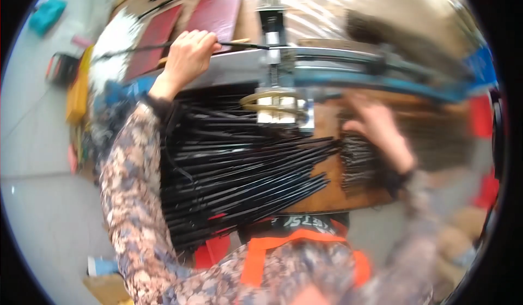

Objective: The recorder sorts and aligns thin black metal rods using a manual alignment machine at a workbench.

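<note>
Nearest: 1 dark apron with orange trim point(256, 261), 2 patterned sleeves point(133, 190). Next, 1 heap of black rods point(234, 169) on the brown surface point(327, 199), too many overlapping to count, right ends fanned. Right of it, 1 dark ridged stack point(357, 163), pieces too blurred to count. Right hand point(376, 122) over that stack, blurred, thumb apart from fingers, looks bare; contact unclear. Mid-bench: 1 metal fixture point(280, 114) with a yellowish loop point(275, 101). Beyond, left hand point(190, 57) closed around 1 thin rod point(245, 45), its right end at the fixture's upright. Far side: 2 dark red panels point(218, 11), side by side.
</note>
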`<state>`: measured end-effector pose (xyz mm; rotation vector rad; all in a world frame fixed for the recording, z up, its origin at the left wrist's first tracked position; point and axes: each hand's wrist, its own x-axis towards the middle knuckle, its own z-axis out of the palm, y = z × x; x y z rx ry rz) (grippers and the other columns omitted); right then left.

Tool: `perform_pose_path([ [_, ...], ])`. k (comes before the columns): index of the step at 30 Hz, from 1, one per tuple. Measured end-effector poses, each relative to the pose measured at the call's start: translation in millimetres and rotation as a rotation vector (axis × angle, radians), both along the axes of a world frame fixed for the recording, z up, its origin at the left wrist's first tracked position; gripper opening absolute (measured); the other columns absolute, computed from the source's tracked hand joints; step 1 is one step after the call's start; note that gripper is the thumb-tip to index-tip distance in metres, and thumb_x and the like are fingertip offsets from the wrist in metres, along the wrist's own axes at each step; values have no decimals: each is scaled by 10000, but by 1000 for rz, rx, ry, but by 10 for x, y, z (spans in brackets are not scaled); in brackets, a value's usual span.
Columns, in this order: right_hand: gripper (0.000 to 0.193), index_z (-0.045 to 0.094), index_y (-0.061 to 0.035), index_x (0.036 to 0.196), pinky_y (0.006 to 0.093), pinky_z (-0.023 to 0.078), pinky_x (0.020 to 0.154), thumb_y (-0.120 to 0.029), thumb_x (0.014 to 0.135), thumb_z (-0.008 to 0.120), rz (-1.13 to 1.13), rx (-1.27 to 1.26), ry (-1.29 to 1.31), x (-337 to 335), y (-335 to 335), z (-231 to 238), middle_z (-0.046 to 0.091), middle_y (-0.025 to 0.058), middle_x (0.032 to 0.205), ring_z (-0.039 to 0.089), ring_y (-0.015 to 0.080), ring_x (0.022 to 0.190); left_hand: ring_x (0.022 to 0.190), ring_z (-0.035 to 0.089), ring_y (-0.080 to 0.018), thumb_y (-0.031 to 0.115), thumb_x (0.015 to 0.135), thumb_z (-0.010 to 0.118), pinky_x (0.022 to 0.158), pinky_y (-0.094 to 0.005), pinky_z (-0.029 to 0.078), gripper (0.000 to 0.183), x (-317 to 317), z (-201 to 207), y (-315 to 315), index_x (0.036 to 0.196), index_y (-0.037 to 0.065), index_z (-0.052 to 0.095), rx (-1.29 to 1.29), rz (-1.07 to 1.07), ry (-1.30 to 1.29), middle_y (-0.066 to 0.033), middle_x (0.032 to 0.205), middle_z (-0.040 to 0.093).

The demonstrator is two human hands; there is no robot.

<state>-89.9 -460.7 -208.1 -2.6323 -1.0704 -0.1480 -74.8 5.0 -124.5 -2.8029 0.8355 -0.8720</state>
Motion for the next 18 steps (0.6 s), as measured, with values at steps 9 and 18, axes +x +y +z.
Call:
perform_pose_path([
  [9,209,698,-56,875,434,499,694,-247,823,763,66,82,162,132,187,-161,614,139,791,623,348,784,837,657,-268,373,886,693,780,-413,444,265,-804,-128,-97,791,126,679,-80,203,559,-63,813,659],
  [18,255,736,-34,1006,425,495,749,-190,809,772,83,217,51,-176,319,376,602,180,881,628,351,859,891,621,-279,283,846,723,730,-407,517,214,-1554,-53,41,918,104,631,28,150,624,-78,878,595],
])
